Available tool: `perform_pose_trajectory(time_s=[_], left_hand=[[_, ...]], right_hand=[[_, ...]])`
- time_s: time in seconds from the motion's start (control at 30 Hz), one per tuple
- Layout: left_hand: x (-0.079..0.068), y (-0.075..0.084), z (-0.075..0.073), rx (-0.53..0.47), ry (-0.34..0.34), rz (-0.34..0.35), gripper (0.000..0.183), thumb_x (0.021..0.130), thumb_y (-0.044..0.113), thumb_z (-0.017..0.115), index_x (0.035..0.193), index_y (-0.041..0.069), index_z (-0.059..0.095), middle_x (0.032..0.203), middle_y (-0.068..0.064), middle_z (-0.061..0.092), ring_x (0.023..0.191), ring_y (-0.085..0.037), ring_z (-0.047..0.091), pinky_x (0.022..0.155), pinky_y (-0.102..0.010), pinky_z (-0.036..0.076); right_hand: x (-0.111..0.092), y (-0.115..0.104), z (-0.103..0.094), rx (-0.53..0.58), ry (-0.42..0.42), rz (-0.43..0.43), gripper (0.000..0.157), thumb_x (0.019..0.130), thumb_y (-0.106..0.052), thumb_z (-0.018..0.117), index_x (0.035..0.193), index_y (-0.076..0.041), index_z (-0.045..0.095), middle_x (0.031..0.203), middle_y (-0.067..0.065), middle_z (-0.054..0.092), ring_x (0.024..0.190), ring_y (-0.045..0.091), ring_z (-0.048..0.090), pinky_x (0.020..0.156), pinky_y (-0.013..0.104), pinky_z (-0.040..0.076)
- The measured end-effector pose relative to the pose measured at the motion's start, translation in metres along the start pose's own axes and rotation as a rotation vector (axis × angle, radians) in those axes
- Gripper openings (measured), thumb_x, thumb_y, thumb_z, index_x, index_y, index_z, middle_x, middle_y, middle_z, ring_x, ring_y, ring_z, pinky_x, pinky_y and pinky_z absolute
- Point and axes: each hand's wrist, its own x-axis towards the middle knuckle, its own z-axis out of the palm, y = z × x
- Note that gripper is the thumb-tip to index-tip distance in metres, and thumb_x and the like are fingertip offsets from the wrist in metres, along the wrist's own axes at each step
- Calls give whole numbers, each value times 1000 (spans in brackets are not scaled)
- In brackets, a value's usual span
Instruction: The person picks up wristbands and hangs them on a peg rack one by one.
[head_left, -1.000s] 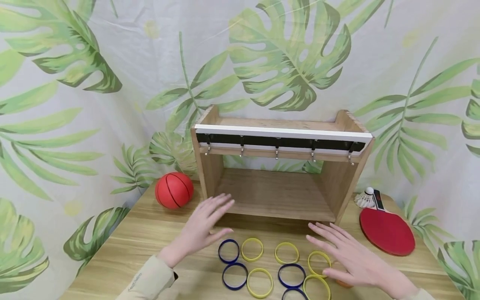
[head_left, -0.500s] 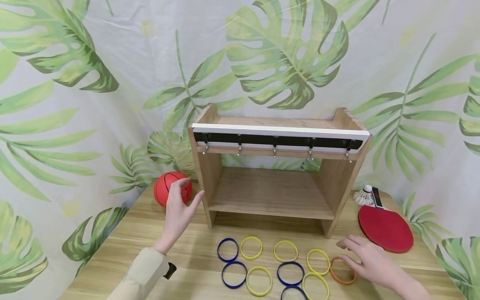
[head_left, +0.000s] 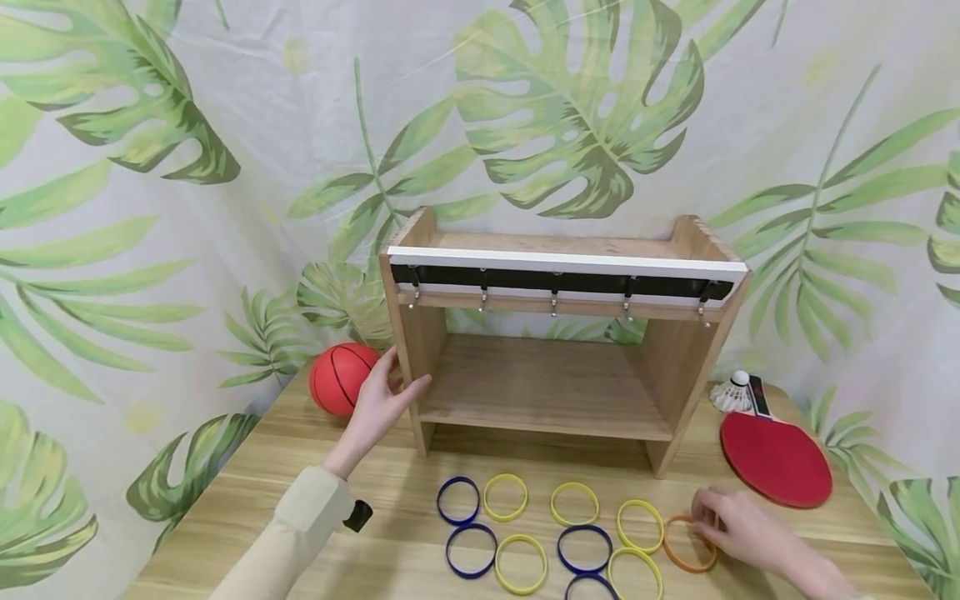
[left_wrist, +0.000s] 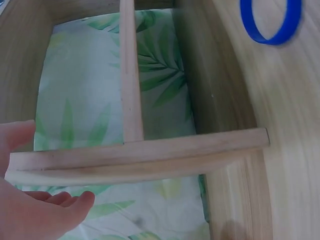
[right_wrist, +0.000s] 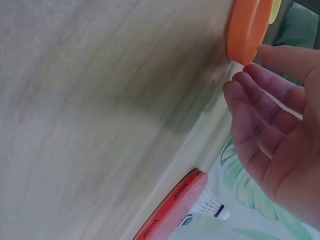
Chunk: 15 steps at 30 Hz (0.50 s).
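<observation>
My right hand (head_left: 738,529) is down at the near edge of an orange ring (head_left: 674,557) on the table, thumb and fingertips pinching its rim. In the right wrist view that flat-banded orange ring (right_wrist: 246,30) lies between thumb and index fingertip, the other fingers bent. My left hand (head_left: 375,408) is at the left side panel of a wooden shelf (head_left: 540,425). Its thumb is on the inner side, the fingers along the outer side. The left wrist view shows a gap between the fingers (left_wrist: 82,205) and the panel.
Several yellow rings (head_left: 520,590) and blue rings (head_left: 450,565) lie before the shelf. Metal hooks (head_left: 554,302) line its black strip. A red ball (head_left: 337,382) sits left; a red paddle (head_left: 776,458) and shuttlecock (head_left: 729,396) lie right. A leaf-print cloth (head_left: 262,167) hangs behind.
My left hand has gone from before the shelf, out past the ball, and onto the left panel. My right hand has come down and taken the orange ring's rim.
</observation>
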Motion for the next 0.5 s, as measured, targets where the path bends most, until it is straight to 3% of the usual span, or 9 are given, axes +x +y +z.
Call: perform_pose_trajectory(time_s=[0.2,0.5], left_hand=[[6,-5,5,-83,-3,22,65,95,25,67,152,15,37,152,-16,44,136,-37,50,101,-51,50],[8,-4,9,-65,53,31,49,95,11,63,141,5,50,140,-22,56,129,-38,57,101,-51,51]], right_hand=[[1,1,4,15,0,-19,24,77,-5,78,77,-20,59,71,-16,54,66,-11,44,52,16,40],[1,-1,2,7,12,-6,27,76,3,75,77,-18,58,71,-16,58,67,-11,44,52,17,42]])
